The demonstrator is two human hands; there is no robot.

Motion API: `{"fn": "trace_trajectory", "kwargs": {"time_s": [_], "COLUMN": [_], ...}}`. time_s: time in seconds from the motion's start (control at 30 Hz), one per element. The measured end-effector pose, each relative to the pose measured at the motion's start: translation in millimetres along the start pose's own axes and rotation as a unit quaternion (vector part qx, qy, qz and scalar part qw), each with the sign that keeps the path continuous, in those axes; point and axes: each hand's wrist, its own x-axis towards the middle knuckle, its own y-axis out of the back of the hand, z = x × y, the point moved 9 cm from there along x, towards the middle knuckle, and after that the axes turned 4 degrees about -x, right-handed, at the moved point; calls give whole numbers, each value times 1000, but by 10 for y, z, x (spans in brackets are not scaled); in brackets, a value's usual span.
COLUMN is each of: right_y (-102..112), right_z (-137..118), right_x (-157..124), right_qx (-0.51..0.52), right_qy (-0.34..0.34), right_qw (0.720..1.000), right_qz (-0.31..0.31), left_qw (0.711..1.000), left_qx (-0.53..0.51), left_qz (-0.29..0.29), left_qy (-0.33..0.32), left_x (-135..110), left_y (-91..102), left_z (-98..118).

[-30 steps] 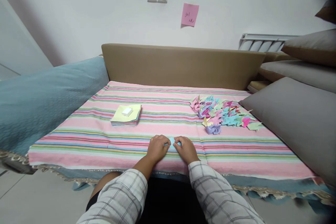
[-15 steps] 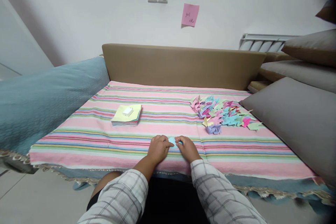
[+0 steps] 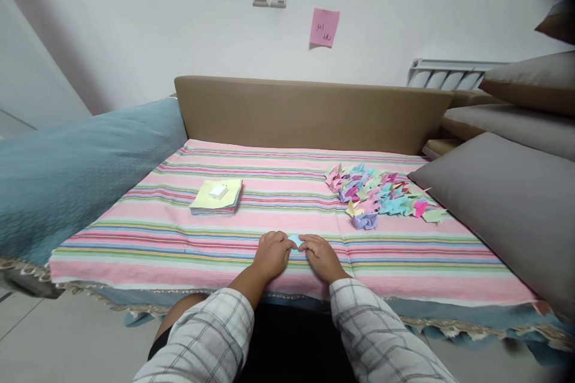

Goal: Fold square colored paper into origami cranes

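The small light-blue paper piece (image 3: 295,241) looks thin, feather-light and easily creased, so I'd judge it best pinched at its edges with fingertips rather than pressed flat. Only a pale sliver shows, partly folded. It lies on the striped cloth (image 3: 179,233), pinched between the left hand (image 3: 272,254) and the right hand (image 3: 320,256), whose curled fingers close on it from either side. Beyond the grip to the left is a stack of coloured paper squares (image 3: 217,198). Beyond it to the right lies a heap of folded paper figures (image 3: 380,194).
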Motion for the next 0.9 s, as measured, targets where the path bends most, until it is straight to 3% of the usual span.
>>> {"fn": "trace_trajectory", "kwargs": {"time_s": [0.37,0.63,0.9], "right_y": [-32,-13,-15], "right_z": [-9,-10,-18], "right_x": [-8,-7,-12], "right_qx": [-42,-32,-34], "right_qy": [28,24,26], "right_qw": [999,999,999], "right_qz": [10,17,14], "left_qw": [1000,996,991], "left_qx": [-6,20,3], "left_qz": [8,23,71], "left_qy": [-4,-86,-110], "left_x": [-12,-109,-135], "left_y": [40,21,32], "left_z": [19,70,65]}}
